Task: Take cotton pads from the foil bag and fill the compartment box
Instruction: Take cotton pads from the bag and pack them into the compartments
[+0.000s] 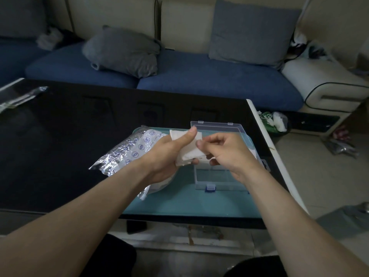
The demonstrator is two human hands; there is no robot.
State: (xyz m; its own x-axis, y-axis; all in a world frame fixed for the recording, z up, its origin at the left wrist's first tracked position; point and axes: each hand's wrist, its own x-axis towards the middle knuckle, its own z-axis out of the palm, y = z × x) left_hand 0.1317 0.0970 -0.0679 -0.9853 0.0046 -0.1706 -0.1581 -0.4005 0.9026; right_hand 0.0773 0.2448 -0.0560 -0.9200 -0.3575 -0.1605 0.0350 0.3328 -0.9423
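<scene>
Left hand (pixel 169 154): you grip the pads (pixel 189 148).
Right hand (pixel 225 150): pinches the stack's right edge.
Box (pixel 217 176): just below, nearer your right hand.

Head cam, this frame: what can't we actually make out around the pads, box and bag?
- Compartment box interior: right hand covers it in the head view, so fill level and dividers are unreadable.
- Cotton pads: count unclear, stacked and wrapped by the left hand.
- Foil bag mouth: behind the left wrist.
- Bag print: too small to read.
</scene>
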